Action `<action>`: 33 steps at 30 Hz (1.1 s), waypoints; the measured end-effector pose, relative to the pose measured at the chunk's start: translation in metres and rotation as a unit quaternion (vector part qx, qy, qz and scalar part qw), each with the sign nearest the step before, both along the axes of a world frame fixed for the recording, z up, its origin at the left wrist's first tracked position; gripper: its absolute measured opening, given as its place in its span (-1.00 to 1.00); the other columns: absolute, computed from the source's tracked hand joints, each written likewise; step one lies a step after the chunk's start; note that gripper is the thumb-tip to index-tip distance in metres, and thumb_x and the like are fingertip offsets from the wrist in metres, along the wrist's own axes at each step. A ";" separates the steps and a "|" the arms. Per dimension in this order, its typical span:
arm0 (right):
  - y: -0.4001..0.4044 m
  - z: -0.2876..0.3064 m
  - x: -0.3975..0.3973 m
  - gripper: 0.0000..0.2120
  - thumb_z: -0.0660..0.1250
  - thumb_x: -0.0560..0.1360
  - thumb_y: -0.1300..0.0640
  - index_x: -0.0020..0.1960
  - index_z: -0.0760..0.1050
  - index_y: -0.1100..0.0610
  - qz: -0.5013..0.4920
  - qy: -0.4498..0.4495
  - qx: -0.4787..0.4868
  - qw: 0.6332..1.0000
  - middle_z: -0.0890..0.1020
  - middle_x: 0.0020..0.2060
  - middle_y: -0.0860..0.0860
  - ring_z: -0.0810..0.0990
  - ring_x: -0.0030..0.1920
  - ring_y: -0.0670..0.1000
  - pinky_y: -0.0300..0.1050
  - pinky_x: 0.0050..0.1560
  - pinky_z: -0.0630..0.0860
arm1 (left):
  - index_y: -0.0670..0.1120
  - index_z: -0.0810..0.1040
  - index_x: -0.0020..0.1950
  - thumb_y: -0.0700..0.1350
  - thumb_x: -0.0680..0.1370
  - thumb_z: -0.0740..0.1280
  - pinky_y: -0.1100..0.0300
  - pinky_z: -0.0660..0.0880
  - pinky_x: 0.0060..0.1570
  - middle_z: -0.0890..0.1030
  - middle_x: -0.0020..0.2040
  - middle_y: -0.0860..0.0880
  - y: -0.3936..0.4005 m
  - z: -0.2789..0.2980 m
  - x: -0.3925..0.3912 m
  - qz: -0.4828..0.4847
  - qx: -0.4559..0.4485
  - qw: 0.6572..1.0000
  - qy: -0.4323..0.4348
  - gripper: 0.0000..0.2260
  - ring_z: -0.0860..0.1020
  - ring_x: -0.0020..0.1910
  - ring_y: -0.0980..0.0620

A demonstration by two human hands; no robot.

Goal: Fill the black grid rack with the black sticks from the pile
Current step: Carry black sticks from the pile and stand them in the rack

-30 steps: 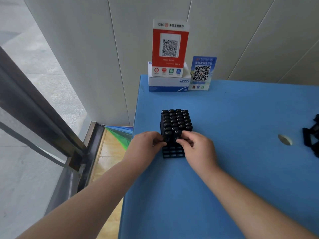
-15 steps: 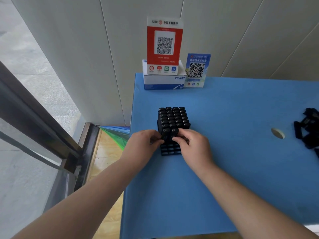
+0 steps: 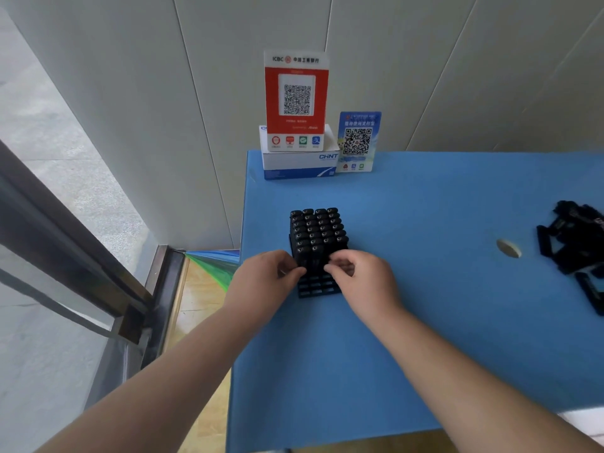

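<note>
The black grid rack [image 3: 316, 290] lies on the blue table [image 3: 425, 322] near its left edge. Several rows of upright black sticks [image 3: 315, 228] fill its far part, and the nearest rows of cells are empty. My left hand [image 3: 266, 284] pinches the leftmost stick of the nearest filled row [image 3: 302, 259] with thumb and fingers. At the right of that same row, the curled fingers of my right hand [image 3: 364, 277] close on a stick that they mostly hide. The pile of loose black sticks [image 3: 577, 245] lies at the table's far right.
A white CHNT box [image 3: 299, 165] with a red QR sign [image 3: 295, 99] on it and a blue QR card [image 3: 358, 142] stand at the back against the wall. A round hole [image 3: 508, 248] is in the table. The floor and a door frame [image 3: 75, 256] lie to the left.
Both hands stay at the front of the filled rows with only small finger movements. The camera has shifted a little.
</note>
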State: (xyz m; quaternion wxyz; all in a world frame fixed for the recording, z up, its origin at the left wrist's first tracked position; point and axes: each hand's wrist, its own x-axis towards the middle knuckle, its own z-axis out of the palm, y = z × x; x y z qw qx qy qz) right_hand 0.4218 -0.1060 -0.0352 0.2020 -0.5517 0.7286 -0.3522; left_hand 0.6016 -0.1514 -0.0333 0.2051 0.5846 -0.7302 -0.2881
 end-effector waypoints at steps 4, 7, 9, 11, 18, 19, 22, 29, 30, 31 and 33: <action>0.018 0.011 -0.016 -0.84 0.50 0.47 0.16 0.05 0.65 0.08 0.002 -0.016 -0.001 1.000 0.67 -0.17 -0.14 0.64 -0.16 -0.13 -0.21 0.00 0.58 | 0.12 0.61 -0.15 0.13 0.50 0.39 0.15 0.58 -0.12 0.64 -0.25 0.20 0.012 0.011 -0.005 0.002 0.006 1.000 -0.008 -0.88 0.60 -0.19 0.21; 0.040 0.019 -0.038 -0.82 0.51 0.46 0.16 0.05 0.63 0.06 0.000 -0.030 -0.017 0.999 0.66 -0.15 -0.10 0.63 -0.15 -0.10 -0.17 0.00 0.59 | 0.11 0.61 -0.13 0.10 0.52 0.37 0.19 0.55 -0.17 0.62 -0.26 0.21 0.032 0.021 -0.018 -0.018 0.003 1.000 -0.020 -0.89 0.59 -0.21 0.22; 0.060 0.026 -0.057 -0.76 0.52 0.45 0.18 0.11 0.61 0.09 -0.007 -0.030 -0.028 0.999 0.65 -0.10 -0.06 0.63 -0.12 -0.06 -0.14 0.02 0.61 | 0.09 0.62 -0.10 0.07 0.53 0.37 0.16 0.57 -0.14 0.63 -0.22 0.19 0.047 0.026 -0.032 -0.045 -0.005 0.999 -0.022 -0.91 0.60 -0.18 0.21; 0.084 0.035 -0.080 -0.67 0.53 0.44 0.19 0.18 0.59 0.15 -0.008 -0.008 -0.041 0.999 0.61 -0.06 -0.02 0.62 -0.07 -0.01 -0.06 0.04 0.62 | 0.10 0.62 -0.04 0.04 0.54 0.37 0.15 0.57 -0.07 0.62 -0.12 0.19 0.063 0.031 -0.051 -0.079 -0.040 0.996 -0.024 -0.93 0.60 -0.11 0.18; 0.206 0.069 -0.179 -0.57 0.38 0.56 -0.01 0.39 0.46 0.07 -0.048 0.185 0.012 0.981 0.53 0.21 -0.08 0.51 0.23 -0.07 -0.13 0.27 0.47 | 0.00 0.46 0.40 0.11 0.58 0.31 0.15 0.38 0.28 0.47 0.33 0.07 0.132 0.052 -0.145 -0.190 -0.183 0.959 -0.107 -0.58 0.43 0.33 0.02; 0.225 0.072 -0.192 -0.56 0.37 0.57 -0.02 0.40 0.44 0.07 -0.062 0.198 0.021 0.978 0.53 0.24 -0.08 0.50 0.26 -0.06 -0.12 0.29 0.46 | 0.01 0.44 0.42 0.12 0.58 0.30 0.14 0.38 0.29 0.45 0.35 0.07 0.143 0.054 -0.159 -0.203 -0.188 0.954 -0.116 -0.56 0.41 0.35 0.01; 0.278 0.076 -0.225 -0.55 0.36 0.57 -0.03 0.41 0.43 0.07 -0.106 0.218 0.041 0.969 0.52 0.28 -0.07 0.48 0.30 -0.03 -0.08 0.30 0.45 | 0.04 0.38 0.46 0.15 0.59 0.26 0.12 0.40 0.27 0.41 0.38 0.09 0.180 0.057 -0.200 -0.232 -0.192 0.945 -0.125 -0.55 0.39 0.36 0.01; 0.377 0.075 -0.284 -0.56 0.38 0.55 -0.05 0.39 0.45 0.03 -0.183 0.227 0.071 0.954 0.52 0.30 -0.07 0.46 0.33 0.00 -0.06 0.28 0.45 | 0.03 0.35 0.48 0.14 0.60 0.25 0.13 0.39 0.26 0.40 0.39 0.09 0.251 0.057 -0.282 -0.286 -0.193 0.931 -0.119 -0.53 0.37 0.38 0.03; 0.386 0.075 -0.291 -0.57 0.38 0.55 -0.05 0.38 0.46 0.03 -0.191 0.222 0.070 0.953 0.53 0.30 -0.07 0.47 0.33 0.01 -0.05 0.28 0.47 | 0.03 0.34 0.49 0.13 0.60 0.25 0.14 0.38 0.27 0.39 0.39 0.09 0.257 0.056 -0.293 -0.294 -0.188 0.930 -0.118 -0.53 0.36 0.38 0.03; 0.394 0.074 -0.297 -0.57 0.38 0.55 -0.04 0.37 0.46 0.03 -0.197 0.217 0.069 0.954 0.53 0.29 -0.07 0.48 0.32 0.01 -0.03 0.27 0.49 | 0.03 0.34 0.49 0.12 0.61 0.25 0.14 0.36 0.29 0.39 0.40 0.08 0.262 0.055 -0.302 -0.303 -0.183 0.928 -0.118 -0.53 0.36 0.39 0.03; 0.405 0.072 -0.309 -0.57 0.38 0.55 -0.04 0.38 0.46 0.02 -0.207 0.209 0.073 0.953 0.53 0.28 -0.08 0.49 0.30 0.01 -0.02 0.26 0.50 | 0.00 0.33 0.50 0.09 0.62 0.25 0.15 0.32 0.33 0.38 0.41 0.06 0.269 0.054 -0.321 -0.319 -0.177 0.924 -0.114 -0.54 0.35 0.39 0.02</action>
